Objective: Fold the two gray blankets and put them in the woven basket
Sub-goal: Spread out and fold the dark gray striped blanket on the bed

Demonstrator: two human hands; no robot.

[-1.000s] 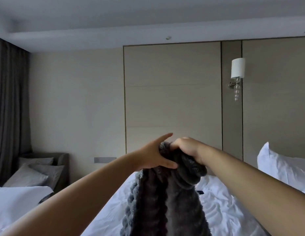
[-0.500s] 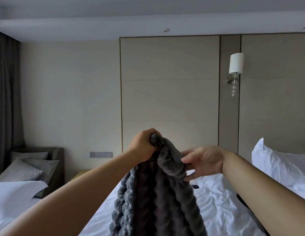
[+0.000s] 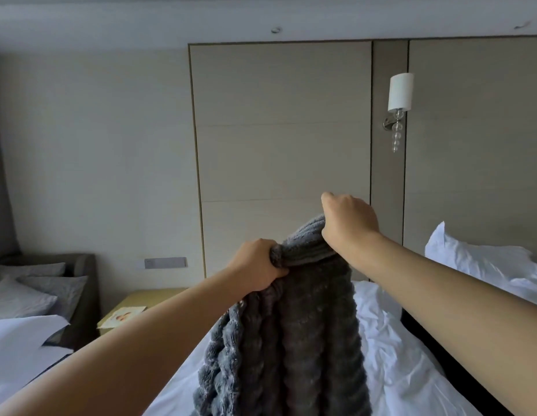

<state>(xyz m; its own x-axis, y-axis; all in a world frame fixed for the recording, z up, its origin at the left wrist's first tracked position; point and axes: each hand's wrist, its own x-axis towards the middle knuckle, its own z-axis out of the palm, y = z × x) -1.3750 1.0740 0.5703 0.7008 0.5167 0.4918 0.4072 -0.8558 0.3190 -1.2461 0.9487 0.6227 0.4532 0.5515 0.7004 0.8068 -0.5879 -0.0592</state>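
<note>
Gray blanket (image 3: 294,340) hangs over the bed (image 3: 396,370) as my left hand (image 3: 258,267) and right hand (image 3: 348,223) clench its top edge, mid-fold; next, I'd say, spread the corners.

Two bare forearms enter the frame, one from 7 o'clock, one from 4 o'clock. No sleeve covers either as far as the frame shows. The left hand (image 3: 256,267) and right hand (image 3: 348,220) are bare too: no glove, ring, watch or band visible.
</note>
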